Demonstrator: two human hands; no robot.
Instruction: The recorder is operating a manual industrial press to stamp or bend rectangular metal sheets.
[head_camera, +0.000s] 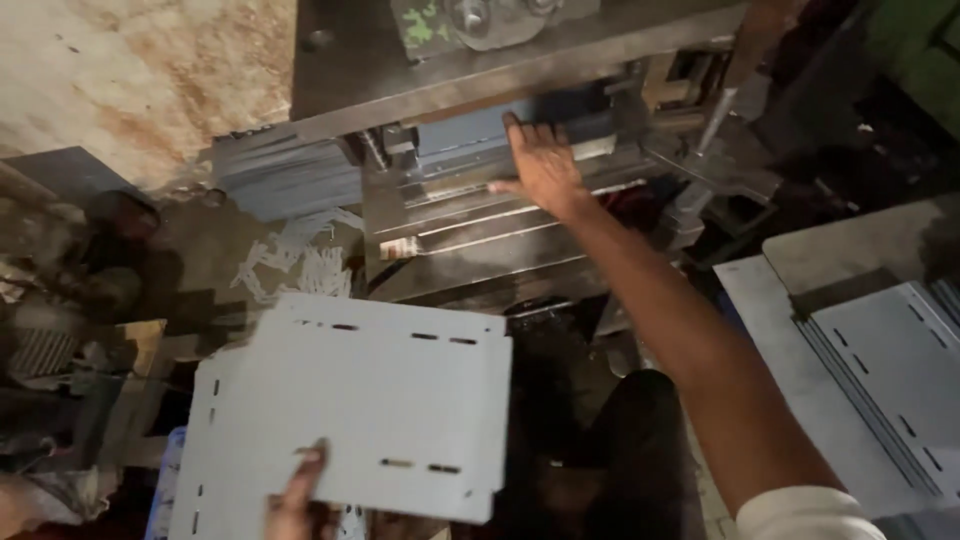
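Left hand (295, 495) grip pinching slotted sheet (370, 400); right hand (543, 165) released, flat on press bed (470, 235); sheet stack (890, 370) right.

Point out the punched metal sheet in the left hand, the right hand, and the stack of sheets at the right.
punched metal sheet (380, 400), head view, flat middle.
right hand (543, 165), head view, back of hand.
stack of sheets (890, 370), head view, top sheet.
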